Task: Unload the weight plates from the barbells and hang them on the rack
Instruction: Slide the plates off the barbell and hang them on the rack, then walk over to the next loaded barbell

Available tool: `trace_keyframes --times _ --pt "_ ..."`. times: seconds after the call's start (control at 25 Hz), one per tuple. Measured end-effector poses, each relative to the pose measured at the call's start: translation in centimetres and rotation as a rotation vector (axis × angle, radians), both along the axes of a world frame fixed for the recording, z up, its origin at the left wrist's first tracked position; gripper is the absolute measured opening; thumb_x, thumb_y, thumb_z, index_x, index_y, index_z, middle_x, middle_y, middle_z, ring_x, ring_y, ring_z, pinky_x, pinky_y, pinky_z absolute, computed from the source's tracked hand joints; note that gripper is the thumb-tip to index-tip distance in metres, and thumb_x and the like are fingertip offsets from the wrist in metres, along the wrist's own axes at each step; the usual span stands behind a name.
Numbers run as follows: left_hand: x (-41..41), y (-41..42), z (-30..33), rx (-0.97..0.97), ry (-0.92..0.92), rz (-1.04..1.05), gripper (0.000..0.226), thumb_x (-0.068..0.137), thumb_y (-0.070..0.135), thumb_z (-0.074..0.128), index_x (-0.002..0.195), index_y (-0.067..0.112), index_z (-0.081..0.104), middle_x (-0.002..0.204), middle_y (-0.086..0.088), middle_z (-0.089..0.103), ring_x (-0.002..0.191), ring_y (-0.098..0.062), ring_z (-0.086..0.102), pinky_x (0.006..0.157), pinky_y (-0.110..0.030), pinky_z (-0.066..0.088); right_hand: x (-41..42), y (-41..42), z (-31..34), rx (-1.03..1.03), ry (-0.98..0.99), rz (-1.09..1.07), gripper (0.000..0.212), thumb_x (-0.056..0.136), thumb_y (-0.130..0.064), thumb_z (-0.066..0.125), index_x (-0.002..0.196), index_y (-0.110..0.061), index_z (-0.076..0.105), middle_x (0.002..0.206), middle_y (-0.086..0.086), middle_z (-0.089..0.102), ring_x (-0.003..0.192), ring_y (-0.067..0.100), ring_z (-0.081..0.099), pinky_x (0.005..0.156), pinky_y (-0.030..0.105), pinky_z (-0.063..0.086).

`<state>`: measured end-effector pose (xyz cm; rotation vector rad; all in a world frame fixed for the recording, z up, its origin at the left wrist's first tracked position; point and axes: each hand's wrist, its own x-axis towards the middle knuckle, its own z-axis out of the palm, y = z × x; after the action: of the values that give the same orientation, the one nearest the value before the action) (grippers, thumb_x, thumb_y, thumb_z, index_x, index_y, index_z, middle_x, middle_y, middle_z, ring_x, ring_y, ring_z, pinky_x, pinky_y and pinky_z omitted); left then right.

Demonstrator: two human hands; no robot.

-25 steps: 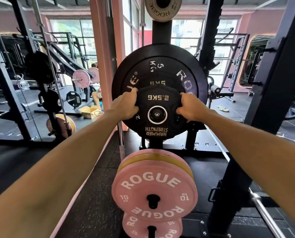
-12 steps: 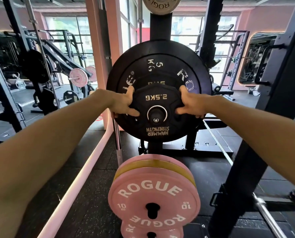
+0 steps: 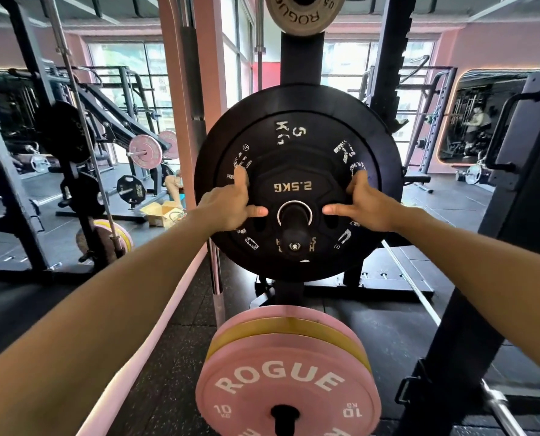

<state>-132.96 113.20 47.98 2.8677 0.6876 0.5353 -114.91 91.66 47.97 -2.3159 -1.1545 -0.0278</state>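
Both hands, left hand (image 3: 231, 204) at 9 o'clock, right hand (image 3: 364, 204) at 3, fingers spread, press 2.5kg plate (image 3: 294, 187) flush along peg (image 3: 294, 229); push evenly, no grip.

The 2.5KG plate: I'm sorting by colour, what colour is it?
Black with pale lettering; the head view shows the 2.5KG plate on its peg.

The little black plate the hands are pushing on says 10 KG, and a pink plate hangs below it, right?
Not quite. In the head view the little black plate under both hands reads 2.5KG; the 10 KG marking is on the pink plate hanging below it.
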Motion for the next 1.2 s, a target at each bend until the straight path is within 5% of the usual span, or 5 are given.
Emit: trace_keyframes --times 0.32,0.56,0.72,1.04,1.2 --pt "3.0 0.1 -1.4 -0.025 -0.126 0.101 0.08 0.088 0.045 0.067 0.136 0.008 0.015 0.12 -0.023 0.061 0.108 -0.047 0.058 0.085 -0.046 0.041 0.6 2.4 -1.5 0.113 -0.056 -0.229 0.084 0.072 -0.075 0.062 0.114 -0.009 0.031 0.115 0.01 0.061 0.104 0.034 0.061 0.09 0.048 0.044" --pt "1.7 -1.0 -3.7 -0.105 -0.175 0.096 0.053 0.096 0.05 0.05 0.125 0.01 0.031 0.12 -0.021 0.058 0.109 -0.046 0.057 0.082 -0.046 0.041 -0.2 1.4 -1.4 0.106 0.063 -0.244 0.081 0.072 -0.076 0.062 0.116 -0.017 0.03 0.087 0.006 0.069 0.062 0.028 0.07 0.076 0.049 0.057" --pt "0.1 -1.1 -7.5 -0.102 -0.006 0.005 0.041 0.085 0.06 0.057 0.088 0.022 0.044 0.102 -0.002 0.05 0.099 -0.034 0.06 0.078 -0.039 0.045 -0.8 -1.7 -4.0 0.02 -0.009 -0.235 0.068 0.078 -0.072 0.057 0.116 -0.018 0.042 0.114 0.004 0.063 0.103 0.029 0.06 0.095 0.049 0.046" --pt "0.1 -10.9 -21.5 -0.308 0.23 -0.334 0.065 0.072 0.075 0.058 0.117 0.029 0.059 0.12 0.002 0.061 0.115 -0.023 0.057 0.099 -0.045 0.045 -4.9 -12.6 -18.0 -0.233 0.28 -0.375 0.064 0.081 -0.073 0.052 0.118 -0.02 0.053 0.12 0.003 0.06 0.102 0.025 0.061 0.095 0.043 0.047" --pt "-0.8 -19.9 -27.9 -0.231 0.381 -0.455 0.082 0.069 0.08 0.039 0.126 0.025 0.058 0.138 0.003 0.051 0.135 -0.022 0.038 0.115 -0.042 0.022 -10.1 -22.3 -26.9 -0.379 0.449 -0.492 0.066 0.081 -0.074 0.05 0.124 -0.023 0.053 0.131 0.003 0.055 0.12 0.025 0.053 0.105 0.046 0.037"
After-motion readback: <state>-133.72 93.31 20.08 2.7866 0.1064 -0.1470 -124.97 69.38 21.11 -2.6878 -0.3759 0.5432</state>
